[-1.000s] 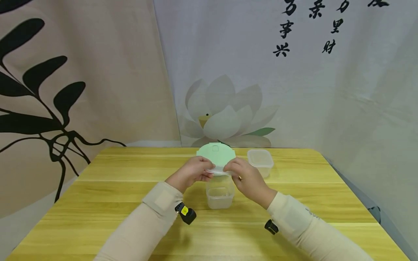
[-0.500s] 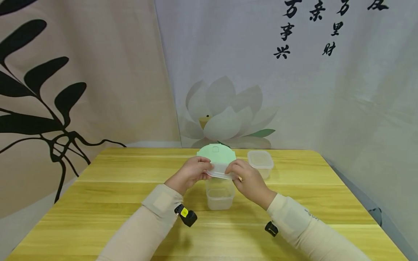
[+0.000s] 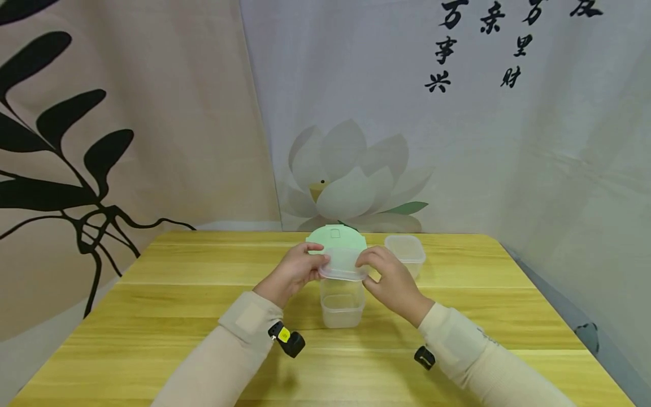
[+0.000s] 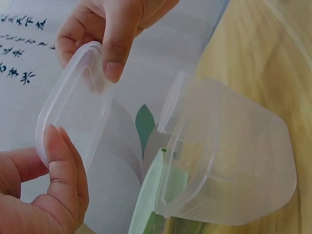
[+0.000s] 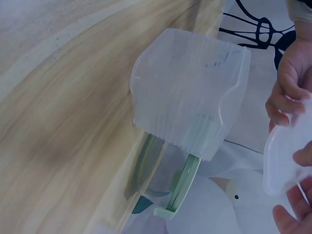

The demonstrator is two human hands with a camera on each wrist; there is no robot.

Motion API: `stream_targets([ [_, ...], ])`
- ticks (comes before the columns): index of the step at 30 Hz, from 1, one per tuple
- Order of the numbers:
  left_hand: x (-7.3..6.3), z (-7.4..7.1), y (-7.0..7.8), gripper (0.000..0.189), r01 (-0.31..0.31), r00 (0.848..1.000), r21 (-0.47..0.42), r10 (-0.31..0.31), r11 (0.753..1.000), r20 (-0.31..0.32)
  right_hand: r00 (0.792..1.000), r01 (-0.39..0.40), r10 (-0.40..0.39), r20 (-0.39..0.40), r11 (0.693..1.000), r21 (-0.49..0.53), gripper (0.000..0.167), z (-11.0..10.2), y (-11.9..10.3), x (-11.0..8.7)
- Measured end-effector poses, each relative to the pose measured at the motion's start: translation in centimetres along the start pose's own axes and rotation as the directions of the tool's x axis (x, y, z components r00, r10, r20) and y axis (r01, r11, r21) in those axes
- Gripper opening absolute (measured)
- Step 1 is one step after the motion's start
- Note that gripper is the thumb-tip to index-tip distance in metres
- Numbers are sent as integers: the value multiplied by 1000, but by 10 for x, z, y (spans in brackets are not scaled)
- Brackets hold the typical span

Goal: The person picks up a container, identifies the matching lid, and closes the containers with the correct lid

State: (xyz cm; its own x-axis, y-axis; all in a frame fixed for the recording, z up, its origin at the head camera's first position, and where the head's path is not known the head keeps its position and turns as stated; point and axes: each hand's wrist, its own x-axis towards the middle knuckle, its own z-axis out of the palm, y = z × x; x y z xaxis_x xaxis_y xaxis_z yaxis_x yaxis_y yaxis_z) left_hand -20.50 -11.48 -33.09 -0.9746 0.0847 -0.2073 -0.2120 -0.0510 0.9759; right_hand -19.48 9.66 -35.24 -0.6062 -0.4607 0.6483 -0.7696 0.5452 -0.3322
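Both hands hold a translucent plastic lid (image 3: 343, 264) above an uncovered clear food container (image 3: 343, 308). My left hand (image 3: 295, 270) pinches its left edge, thumb on the near face. At the opposite edge, my right hand (image 3: 390, 282) pinches with thumb and fingertips. In the left wrist view the lid (image 4: 73, 109) stands steeply tilted, apart from the container (image 4: 234, 161). The right wrist view shows part of the lid (image 5: 282, 151) at its right edge, with the container (image 5: 190, 83) beside it.
Behind the held lid stands a container with a pale green lid (image 3: 335, 237). Another clear container (image 3: 405, 257) sits to its right, near the back of the wooden table (image 3: 203, 328). A printed curtain (image 3: 508, 152) hangs behind the table.
The held lid has tilted from nearly edge-on to showing its broad face, its lower edge dropping slightly. The fingers have shifted a little along its edges. The containers have stayed put.
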Motion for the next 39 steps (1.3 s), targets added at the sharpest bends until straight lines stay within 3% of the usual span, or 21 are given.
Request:
stream_targets([
  [10, -3, -3, -8, 35, -15, 999, 12, 16, 1000, -29, 990, -138, 137, 6, 988, 66, 25, -6, 12, -7],
  [23, -12, -2, -16, 33, -48, 997, 45, 51, 998, -59, 934, -356, 352, 57, 916, 187, 21, -10, 15, -12],
  [32, -19, 3, -18, 35, -82, 994, 64, 86, 995, -65, 827, -555, 547, 127, 762, 334, 22, -8, 12, -8],
  [37, -21, 6, -19, 36, -94, 992, 71, 99, 993, -75, 761, -638, 616, 204, 650, 413, 25, -7, 8, -5],
  [39, -22, 7, -19, 36, -93, 992, 75, 99, 993, -78, 725, -677, 645, 241, 604, 420, 26, -6, 6, -4],
])
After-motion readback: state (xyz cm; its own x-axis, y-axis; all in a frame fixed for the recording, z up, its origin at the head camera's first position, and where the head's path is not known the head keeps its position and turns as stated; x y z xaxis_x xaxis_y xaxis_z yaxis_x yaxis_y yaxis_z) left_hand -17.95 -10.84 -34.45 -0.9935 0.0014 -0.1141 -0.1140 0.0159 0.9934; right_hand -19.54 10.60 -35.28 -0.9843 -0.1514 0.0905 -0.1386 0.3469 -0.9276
